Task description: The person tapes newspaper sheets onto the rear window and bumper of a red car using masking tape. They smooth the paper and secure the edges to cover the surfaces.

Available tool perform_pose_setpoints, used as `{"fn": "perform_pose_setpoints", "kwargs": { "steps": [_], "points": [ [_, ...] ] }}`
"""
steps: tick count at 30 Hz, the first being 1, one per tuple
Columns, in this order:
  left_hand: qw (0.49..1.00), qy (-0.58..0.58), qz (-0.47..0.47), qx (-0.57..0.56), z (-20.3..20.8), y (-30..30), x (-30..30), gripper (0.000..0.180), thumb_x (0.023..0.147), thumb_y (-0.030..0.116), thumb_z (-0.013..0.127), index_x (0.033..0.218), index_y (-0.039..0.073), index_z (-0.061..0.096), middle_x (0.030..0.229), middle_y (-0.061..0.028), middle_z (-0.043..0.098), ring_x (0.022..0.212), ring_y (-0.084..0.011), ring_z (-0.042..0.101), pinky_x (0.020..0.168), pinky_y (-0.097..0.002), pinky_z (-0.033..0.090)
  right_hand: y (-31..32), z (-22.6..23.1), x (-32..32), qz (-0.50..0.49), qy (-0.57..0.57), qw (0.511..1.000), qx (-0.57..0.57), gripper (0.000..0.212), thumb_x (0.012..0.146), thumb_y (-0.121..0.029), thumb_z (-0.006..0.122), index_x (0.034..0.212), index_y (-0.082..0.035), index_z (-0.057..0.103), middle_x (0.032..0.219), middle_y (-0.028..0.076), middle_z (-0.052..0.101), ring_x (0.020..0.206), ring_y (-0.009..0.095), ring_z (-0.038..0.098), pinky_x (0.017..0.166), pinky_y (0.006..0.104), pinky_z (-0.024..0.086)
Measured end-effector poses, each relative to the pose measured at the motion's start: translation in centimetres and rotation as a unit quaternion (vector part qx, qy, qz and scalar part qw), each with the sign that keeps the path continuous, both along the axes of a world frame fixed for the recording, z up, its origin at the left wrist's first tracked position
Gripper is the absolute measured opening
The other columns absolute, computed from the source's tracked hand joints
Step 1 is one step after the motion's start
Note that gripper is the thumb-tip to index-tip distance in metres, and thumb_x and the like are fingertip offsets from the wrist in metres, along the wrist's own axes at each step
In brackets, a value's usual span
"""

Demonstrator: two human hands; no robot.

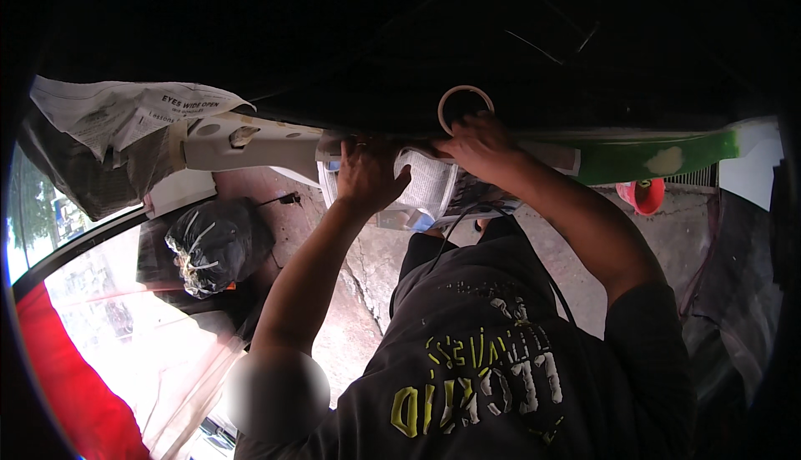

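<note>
A roll of masking tape stands on edge in my right hand, whose fingers are closed on it against a dark panel. Just to the left, my left hand rests on the edge of a pale vehicle body panel, thumb apart and fingers stretched upward. Its fingertips partly fade into shadow. Between my hands, a sheet of newspaper hangs down from the panel's edge. Further right along the same edge runs a green-coated stretch with a pale patch.
More newspaper covers the panel's left end. A black plastic bag sits at the left. On the concrete floor, a red bucket stands at the right. A dark cable hangs near my body. Deep shadow hides the upper area.
</note>
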State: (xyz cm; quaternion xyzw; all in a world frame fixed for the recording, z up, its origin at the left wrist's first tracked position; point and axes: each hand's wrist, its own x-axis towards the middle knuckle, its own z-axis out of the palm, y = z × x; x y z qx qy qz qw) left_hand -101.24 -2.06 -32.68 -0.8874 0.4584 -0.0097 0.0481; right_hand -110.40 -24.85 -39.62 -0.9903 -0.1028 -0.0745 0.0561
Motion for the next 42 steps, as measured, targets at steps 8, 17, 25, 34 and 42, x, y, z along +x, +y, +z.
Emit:
{"fn": "perform_pose_setpoints", "kwargs": {
  "steps": [8,17,25,34,42],
  "points": [
    [0.998,0.007,-0.054,-0.013,-1.6,-1.2,0.3,0.048,0.088,0.032,0.076,0.133,0.017,0.071,0.131,-0.0162,0.071,0.129,-0.0354,0.064,0.122,-0.0549,0.033,-0.4,-0.4,0.0,-0.003,-0.018,0.999,-0.038,0.030,0.095,-0.025,0.068,0.123,-0.030,0.077,0.109,0.006,0.074,0.108,0.027,0.073,0.095,0.0464,0.057],
    [0.998,-0.011,-0.055,0.031,-1.9,-1.6,-0.1,0.047,0.089,0.036,0.075,0.132,0.018,0.071,0.132,-0.0142,0.068,0.131,-0.0343,0.061,0.121,-0.0512,0.036,-0.5,-0.6,0.2,-0.001,0.007,1.000,-0.020,0.022,0.093,-0.024,0.067,0.111,-0.027,0.080,0.111,0.004,0.074,0.112,0.025,0.070,0.105,0.0466,0.052],
    [0.998,-0.006,-0.068,0.014,-1.9,-1.5,0.3,0.044,0.087,0.033,0.077,0.129,0.019,0.074,0.129,-0.0120,0.069,0.129,-0.0325,0.061,0.117,-0.0502,0.041,-0.5,-0.5,0.3,0.012,0.012,1.000,-0.008,0.019,0.093,-0.026,0.066,0.106,-0.026,0.080,0.111,0.003,0.073,0.112,0.025,0.069,0.106,0.0464,0.051],
    [0.999,-0.015,-0.039,-0.003,-3.4,-0.9,-0.4,0.044,0.087,0.031,0.080,0.125,0.010,0.072,0.124,-0.0150,0.071,0.125,-0.0355,0.063,0.115,-0.0527,0.044,-3.0,0.6,-4.1,-0.080,0.012,0.989,0.125,0.033,0.097,-0.037,0.073,0.125,-0.020,0.074,0.110,0.010,0.073,0.111,0.029,0.069,0.094,0.0483,0.055],
    [0.999,0.003,-0.032,-0.031,-2.3,-0.4,1.0,0.045,0.085,0.025,0.081,0.127,0.010,0.071,0.130,-0.0165,0.071,0.127,-0.0382,0.063,0.115,-0.0530,0.045,-4.6,-5.9,-11.1,-0.240,-0.014,0.958,0.159,0.044,0.098,-0.045,0.073,0.129,-0.013,0.075,0.112,0.016,0.071,0.114,0.033,0.065,0.096,0.0479,0.054]
  ]
}}
